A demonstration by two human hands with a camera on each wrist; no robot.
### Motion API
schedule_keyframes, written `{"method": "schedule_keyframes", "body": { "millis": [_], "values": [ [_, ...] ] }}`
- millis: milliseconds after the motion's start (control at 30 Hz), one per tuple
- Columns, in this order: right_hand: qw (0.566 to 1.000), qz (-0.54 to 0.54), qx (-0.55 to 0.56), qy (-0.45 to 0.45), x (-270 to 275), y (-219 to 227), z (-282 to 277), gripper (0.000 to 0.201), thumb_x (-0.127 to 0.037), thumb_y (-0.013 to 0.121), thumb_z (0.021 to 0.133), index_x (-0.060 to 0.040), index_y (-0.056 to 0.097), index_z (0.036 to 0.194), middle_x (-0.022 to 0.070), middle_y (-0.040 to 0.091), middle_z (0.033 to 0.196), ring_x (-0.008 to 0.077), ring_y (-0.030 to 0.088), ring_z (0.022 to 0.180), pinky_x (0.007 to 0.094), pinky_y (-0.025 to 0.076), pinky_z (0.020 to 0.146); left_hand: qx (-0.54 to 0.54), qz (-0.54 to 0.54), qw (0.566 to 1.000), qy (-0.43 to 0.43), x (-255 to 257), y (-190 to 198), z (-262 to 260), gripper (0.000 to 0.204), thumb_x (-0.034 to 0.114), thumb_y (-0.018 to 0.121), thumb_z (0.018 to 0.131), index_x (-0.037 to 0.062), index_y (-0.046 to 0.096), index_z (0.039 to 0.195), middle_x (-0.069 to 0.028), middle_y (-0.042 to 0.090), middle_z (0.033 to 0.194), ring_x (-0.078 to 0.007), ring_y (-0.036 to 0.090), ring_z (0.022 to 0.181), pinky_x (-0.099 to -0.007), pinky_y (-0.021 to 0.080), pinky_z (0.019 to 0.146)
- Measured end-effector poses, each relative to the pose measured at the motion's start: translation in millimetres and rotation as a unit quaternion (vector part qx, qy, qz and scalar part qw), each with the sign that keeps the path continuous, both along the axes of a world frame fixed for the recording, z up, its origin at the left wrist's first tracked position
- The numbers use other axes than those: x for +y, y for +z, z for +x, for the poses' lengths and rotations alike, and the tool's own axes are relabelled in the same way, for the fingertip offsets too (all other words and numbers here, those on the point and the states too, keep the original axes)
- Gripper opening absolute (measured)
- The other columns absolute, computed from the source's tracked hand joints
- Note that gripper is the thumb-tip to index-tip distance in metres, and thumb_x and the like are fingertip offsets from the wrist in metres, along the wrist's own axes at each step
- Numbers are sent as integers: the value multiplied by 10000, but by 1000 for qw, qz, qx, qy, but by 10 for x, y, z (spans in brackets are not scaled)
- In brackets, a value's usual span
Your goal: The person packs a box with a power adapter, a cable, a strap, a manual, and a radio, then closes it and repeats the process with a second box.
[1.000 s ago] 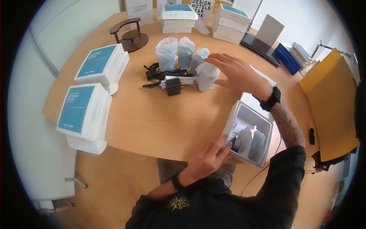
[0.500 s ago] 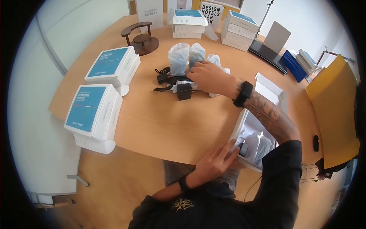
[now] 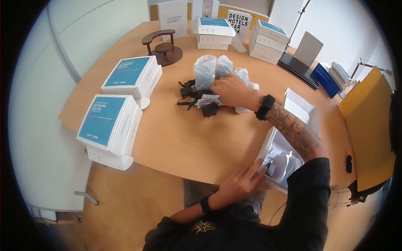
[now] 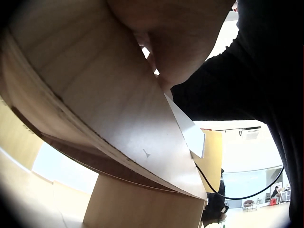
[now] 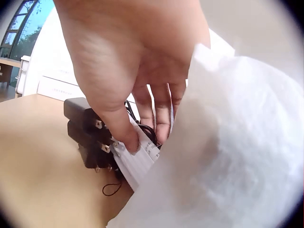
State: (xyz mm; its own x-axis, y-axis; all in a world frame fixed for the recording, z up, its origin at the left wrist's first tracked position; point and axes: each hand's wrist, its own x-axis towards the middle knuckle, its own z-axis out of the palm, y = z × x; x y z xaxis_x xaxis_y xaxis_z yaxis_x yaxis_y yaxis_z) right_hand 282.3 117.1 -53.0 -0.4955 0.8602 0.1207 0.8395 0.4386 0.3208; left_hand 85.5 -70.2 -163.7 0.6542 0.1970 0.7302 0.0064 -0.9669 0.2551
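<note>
Folded leaflet point(image 5: 137, 164) lying flat, right hand point(image 3: 229, 89) pinching it

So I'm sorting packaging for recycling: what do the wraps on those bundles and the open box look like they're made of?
The wrapped bundles look like thin white foam or non-woven sheet: matte, translucent, softly crumpled, fuzzy in the right wrist view. The open box seems smooth white cardboard, with stiff flat walls and a folded flap. The right hand is among the bundles.

On the table point(image 3: 176, 138), wrapped bundles point(image 3: 205, 71) are set just behind the tangled adapters point(image 3: 197, 98), stacked boxes point(image 3: 121, 104) lie far left, and an opened box point(image 3: 289, 138) near right.
</note>
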Motion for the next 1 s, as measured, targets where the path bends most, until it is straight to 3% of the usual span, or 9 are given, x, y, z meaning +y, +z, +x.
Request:
{"method": "schedule_keyframes", "body": {
  "millis": [167,567,800,1000],
  "values": [
    [998,1,-7,-57,-29,200,-25,300,-135,777,772,-97,692,1058,65,698,1026,267,675,991,401,494,949,4,0,1000,1,3,36,-8,549,240,743,933,19,585,1411,-208,585,1419,-306,710,1041,-359,588,870],
    [986,112,121,-34,-362,663,-45,300,-164,746,813,-68,694,1092,103,697,1011,325,670,978,433,524,912,2,-18,1000,1,-12,69,-13,504,209,756,918,30,625,1371,-186,586,1417,-305,699,1064,-360,581,900],
    [977,127,169,-18,-824,815,-54,296,-161,744,839,-67,700,1117,93,690,1009,327,654,968,432,529,883,1,-39,999,-1,-24,58,-8,484,220,764,913,59,648,1355,-163,573,1439,-298,692,1075,-355,575,909],
    [969,171,179,-9,-1375,874,-28,315,-106,774,775,-53,701,1077,74,688,1019,299,646,934,405,522,879,3,-60,998,-2,-50,79,-16,507,238,762,916,71,640,1379,-153,578,1428,-284,689,1076,-349,577,894]
  ]
}}
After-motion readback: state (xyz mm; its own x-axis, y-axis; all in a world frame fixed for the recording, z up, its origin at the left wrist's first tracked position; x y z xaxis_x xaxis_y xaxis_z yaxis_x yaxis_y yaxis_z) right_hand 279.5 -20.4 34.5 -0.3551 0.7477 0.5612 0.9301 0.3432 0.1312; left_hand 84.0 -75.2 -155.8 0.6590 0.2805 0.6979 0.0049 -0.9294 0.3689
